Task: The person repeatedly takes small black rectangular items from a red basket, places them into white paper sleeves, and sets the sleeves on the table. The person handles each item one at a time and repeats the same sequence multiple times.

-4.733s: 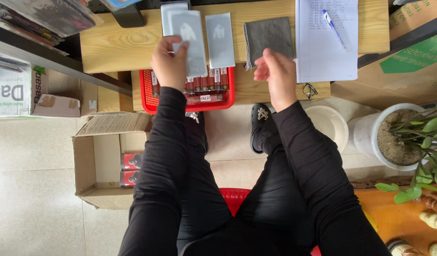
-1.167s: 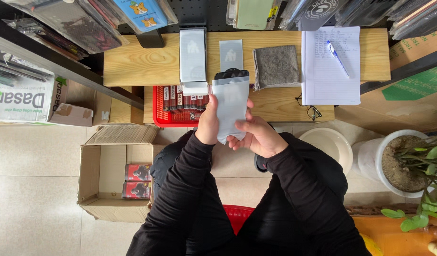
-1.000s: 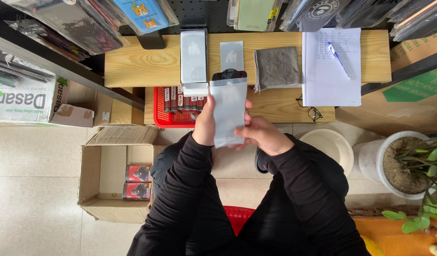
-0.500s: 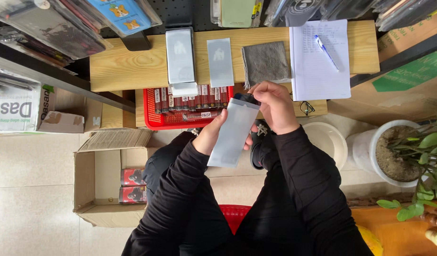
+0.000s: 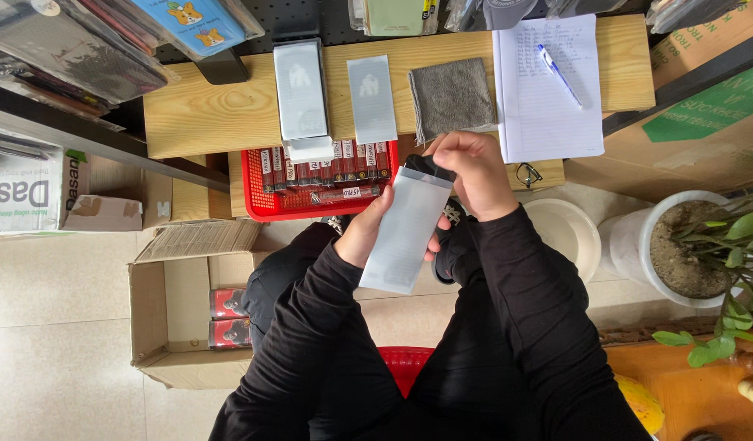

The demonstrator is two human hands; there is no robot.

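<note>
- Sleeve [image 5: 405,233], flat and pale, tilted above the lap, near the red basket [image 5: 254,184].
- Left hand [image 5: 372,233] clasped on its edge.
- Right hand [image 5: 466,171] pinching the dark piece [image 5: 429,167] at its mouth: only partly seated.
- Two similar packets [image 5: 335,94] lying on the far tabletop [image 5: 205,114].

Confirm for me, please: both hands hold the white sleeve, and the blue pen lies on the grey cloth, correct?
Not quite. In the head view the blue pen lies on the lined notepad, beside the grey cloth. The left hand and right hand do hold the white sleeve.
</note>
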